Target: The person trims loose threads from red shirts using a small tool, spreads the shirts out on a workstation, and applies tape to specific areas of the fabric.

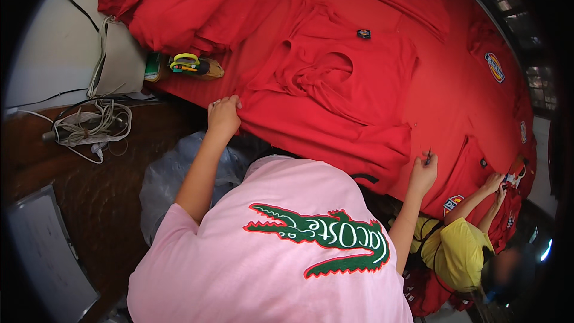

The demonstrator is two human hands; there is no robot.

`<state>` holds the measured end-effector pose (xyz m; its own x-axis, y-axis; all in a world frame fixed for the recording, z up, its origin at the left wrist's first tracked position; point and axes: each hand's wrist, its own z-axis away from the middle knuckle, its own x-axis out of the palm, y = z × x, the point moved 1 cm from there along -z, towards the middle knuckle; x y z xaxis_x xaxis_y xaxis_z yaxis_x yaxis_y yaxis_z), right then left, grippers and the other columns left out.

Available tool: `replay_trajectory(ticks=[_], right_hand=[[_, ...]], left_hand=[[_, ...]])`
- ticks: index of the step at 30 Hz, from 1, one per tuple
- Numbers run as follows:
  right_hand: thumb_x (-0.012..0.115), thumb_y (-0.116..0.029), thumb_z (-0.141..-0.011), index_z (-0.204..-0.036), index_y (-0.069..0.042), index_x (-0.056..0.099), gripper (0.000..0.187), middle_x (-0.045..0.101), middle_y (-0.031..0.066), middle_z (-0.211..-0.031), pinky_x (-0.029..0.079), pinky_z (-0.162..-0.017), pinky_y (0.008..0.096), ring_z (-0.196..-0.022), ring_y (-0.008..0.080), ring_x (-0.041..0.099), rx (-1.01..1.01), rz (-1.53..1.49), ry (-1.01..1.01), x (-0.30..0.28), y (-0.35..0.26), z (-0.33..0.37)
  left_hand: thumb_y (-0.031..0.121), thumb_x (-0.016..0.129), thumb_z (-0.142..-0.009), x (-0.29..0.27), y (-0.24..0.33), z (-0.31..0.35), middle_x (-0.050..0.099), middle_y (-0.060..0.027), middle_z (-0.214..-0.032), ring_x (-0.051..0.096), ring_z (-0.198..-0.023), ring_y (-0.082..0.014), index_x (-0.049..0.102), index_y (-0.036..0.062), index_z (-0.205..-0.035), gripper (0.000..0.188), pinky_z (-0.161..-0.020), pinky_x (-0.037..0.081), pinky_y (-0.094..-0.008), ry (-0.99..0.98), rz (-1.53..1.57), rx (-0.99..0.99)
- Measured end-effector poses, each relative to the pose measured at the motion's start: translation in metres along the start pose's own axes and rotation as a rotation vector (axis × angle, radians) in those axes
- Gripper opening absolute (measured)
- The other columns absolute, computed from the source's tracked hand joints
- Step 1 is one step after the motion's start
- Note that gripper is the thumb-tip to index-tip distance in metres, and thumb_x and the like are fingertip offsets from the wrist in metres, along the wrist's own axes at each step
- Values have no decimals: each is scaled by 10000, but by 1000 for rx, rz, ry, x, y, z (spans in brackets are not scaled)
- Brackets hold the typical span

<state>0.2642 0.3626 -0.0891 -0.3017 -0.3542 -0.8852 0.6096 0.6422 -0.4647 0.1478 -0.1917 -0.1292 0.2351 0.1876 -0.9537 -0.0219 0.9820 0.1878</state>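
A red T-shirt (359,93) lies spread on the red-covered table in front of me, its neck opening rumpled and a small dark label on it. My left hand (224,118) is closed on the shirt's fabric at its left corner, by the table's near edge. To the right of the shirt, my right hand (423,173) is closed around a small dark pointed tool (428,157), whose kind is too small to make out. That hand looks apart from the shirt, just over the table's near edge.
More red shirts (185,12) are heaped at the far left. Beside them sits a tan holder (210,69) with a yellow-green ringed handle. Coiled cables (98,122) lie on the left. At right, a co-worker in a yellow top (457,251) handles red garments. Clear plastic (173,170) bulges below the table.
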Motion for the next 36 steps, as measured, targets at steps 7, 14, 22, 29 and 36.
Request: replay_trajectory(ticks=[7, 14, 22, 29, 36], right_hand=[[813, -412, -856, -1206, -93, 662, 498, 698, 179, -840, 531, -697, 449, -789, 328, 705, -399, 54, -429, 84, -154, 24], [656, -208, -996, -1033, -32, 664, 180, 743, 120, -820, 522, -609, 332, -658, 184, 674, -303, -640, -439, 88, -184, -64], [679, -271, -999, -1018, -33, 678, 239, 785, 50, -792, 452, -498, 236, -568, 79, 626, -283, -546, 17, -19, -272, -210], [624, -266, -1025, -1074, 9, 658, 281, 781, 75, -793, 448, -487, 271, -571, 133, 629, 3, -382, 121, 79, -189, -238], [533, -29, -1045, -1185, -68, 702, 223, 731, -11, -1019, 469, -711, 216, -715, 53, 552, -215, -850, -323, 103, -245, -86]], left_hand=[[393, 858, -725, -32, 3, -27, 735, -114, -1104, 676, -1130, -307, 663, 133, -1171, 551, -1053, 405, -470, -306, 204, -124], [406, 758, -914, 4, 22, -21, 740, -132, -1097, 674, -1117, -354, 710, 120, -1108, 349, -1139, 312, -516, 199, -14, 26], [242, 660, -1024, -19, 22, -86, 683, -156, -858, 663, -770, -273, 610, -5, -1066, 256, -696, 512, -358, 367, 880, -68], [107, 719, -973, 10, 28, -143, 729, -64, -1040, 665, -962, -121, 644, -26, -1187, 263, -882, 528, -272, -22, 1432, -111], [9, 684, -976, -39, 70, -135, 715, -102, -1170, 656, -1047, -92, 562, 6, -1421, 462, -948, 512, -239, -72, 1524, 86]])
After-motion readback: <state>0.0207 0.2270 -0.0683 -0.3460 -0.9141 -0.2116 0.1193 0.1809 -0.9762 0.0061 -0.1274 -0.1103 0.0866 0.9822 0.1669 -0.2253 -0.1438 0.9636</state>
